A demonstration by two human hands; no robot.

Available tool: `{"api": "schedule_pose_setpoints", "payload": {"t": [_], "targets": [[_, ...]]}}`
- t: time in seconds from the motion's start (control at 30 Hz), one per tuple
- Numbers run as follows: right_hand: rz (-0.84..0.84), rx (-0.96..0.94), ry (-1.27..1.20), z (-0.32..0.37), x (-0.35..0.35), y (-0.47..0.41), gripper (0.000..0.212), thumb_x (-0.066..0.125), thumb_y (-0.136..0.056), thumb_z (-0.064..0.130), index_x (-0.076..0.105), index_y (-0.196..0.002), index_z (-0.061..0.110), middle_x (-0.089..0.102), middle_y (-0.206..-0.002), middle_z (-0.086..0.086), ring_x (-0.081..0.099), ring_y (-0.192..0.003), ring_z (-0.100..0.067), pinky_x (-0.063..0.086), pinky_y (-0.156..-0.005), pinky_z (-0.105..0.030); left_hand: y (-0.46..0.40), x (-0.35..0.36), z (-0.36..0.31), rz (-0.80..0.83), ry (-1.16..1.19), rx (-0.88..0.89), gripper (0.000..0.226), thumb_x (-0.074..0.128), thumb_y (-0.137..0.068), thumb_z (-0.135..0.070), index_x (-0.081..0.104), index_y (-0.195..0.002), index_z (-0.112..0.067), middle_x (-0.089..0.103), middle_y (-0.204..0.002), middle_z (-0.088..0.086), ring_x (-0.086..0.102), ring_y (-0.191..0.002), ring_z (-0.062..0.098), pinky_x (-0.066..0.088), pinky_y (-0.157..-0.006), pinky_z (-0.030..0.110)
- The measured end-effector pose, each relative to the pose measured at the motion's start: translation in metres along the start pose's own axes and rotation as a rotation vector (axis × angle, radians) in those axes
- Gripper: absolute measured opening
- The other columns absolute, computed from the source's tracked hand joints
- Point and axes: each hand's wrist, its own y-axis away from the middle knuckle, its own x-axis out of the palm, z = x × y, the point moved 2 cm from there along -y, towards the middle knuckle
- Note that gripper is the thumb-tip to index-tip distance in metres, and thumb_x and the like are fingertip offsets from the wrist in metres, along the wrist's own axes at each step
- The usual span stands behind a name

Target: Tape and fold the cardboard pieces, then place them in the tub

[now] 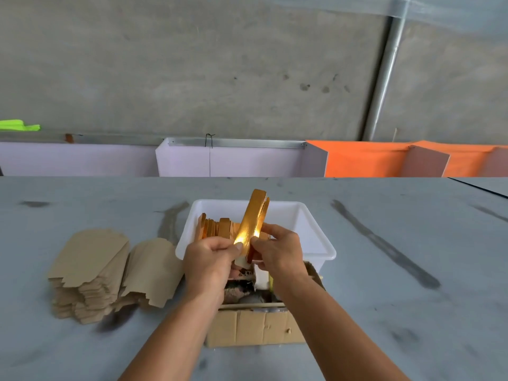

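Observation:
A folded gold-faced cardboard piece (254,215) stands upright over the near rim of the white tub (313,235). My left hand (211,257) pinches its lower end from the left, thumb on the shiny face. My right hand (280,248) pinches the same end from the right. Inside the tub, several folded gold pieces (217,226) lean together at the left side. Two piles of flat brown cardboard pieces (90,268) lie on the table left of the tub.
An open brown carton (247,325) holding scraps sits between my forearms, just in front of the tub. The grey table (384,298) has dark smears. White and orange panels (357,160) line its far edge below a concrete wall.

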Motion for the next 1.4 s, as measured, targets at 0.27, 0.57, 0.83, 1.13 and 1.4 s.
{"api": "schedule_pose_setpoints", "payload": {"t": [0.27, 0.57, 0.83, 1.13, 1.4], "targets": [[-0.082, 0.061, 0.181, -0.001, 0.008, -0.060, 0.028, 0.063, -0.083, 0.001, 0.053, -0.104, 0.017, 0.067, -0.097, -0.014, 0.059, -0.071, -0.020, 0.045, -0.053, -0.023, -0.052, 0.022, 0.000, 0.065, -0.417, 0.220, 0.018, 0.066, -0.087, -0.014, 0.068, -0.104, -0.017, 0.071, -0.095, 0.002, 0.066, -0.087, 0.018, 0.053, -0.082, 0.030], [-0.185, 0.121, 0.369, -0.028, 0.004, -0.124, 0.018, 0.054, -0.084, -0.005, 0.070, -0.089, 0.003, 0.070, -0.091, -0.013, 0.067, -0.086, -0.027, 0.057, -0.080, -0.038, -0.083, 0.043, 0.018, 0.236, -0.811, 0.320, 0.033, 0.053, -0.094, -0.012, 0.059, -0.126, -0.019, 0.064, -0.122, 0.001, 0.060, -0.108, 0.015, 0.051, -0.090, 0.029], [-0.085, 0.269, 0.408, -0.050, 0.008, -0.147, 0.007, 0.055, -0.086, -0.006, 0.060, -0.083, -0.003, 0.066, -0.081, -0.016, 0.064, -0.075, -0.023, 0.057, -0.079, -0.036, -0.088, 0.044, 0.025, 0.161, -0.908, 0.307, 0.022, 0.053, -0.093, -0.008, 0.067, -0.102, -0.022, 0.064, -0.108, 0.000, 0.056, -0.092, 0.011, 0.042, -0.074, 0.021], [-0.035, 0.224, 0.651, -0.051, 0.011, -0.141, 0.025, 0.063, -0.080, -0.001, 0.047, -0.064, 0.009, 0.057, -0.073, -0.008, 0.058, -0.065, -0.021, 0.046, -0.049, -0.024, -0.086, 0.043, 0.027, 0.152, -0.922, 0.338, 0.029, 0.047, -0.092, -0.001, 0.063, -0.082, -0.024, 0.048, -0.073, -0.013, 0.045, -0.077, 0.008, 0.029, -0.050, 0.013], [-0.132, -0.079, 0.807, -0.040, 0.012, -0.123, 0.019, 0.048, -0.087, 0.003, 0.066, -0.093, 0.003, 0.066, -0.091, -0.012, 0.061, -0.081, -0.027, 0.042, -0.061, -0.027, -0.077, 0.039, 0.021, 0.126, -0.772, 0.372, 0.031, 0.047, -0.093, -0.001, 0.066, -0.115, -0.014, 0.065, -0.116, 0.002, 0.058, -0.103, 0.015, 0.042, -0.076, 0.020]]}}
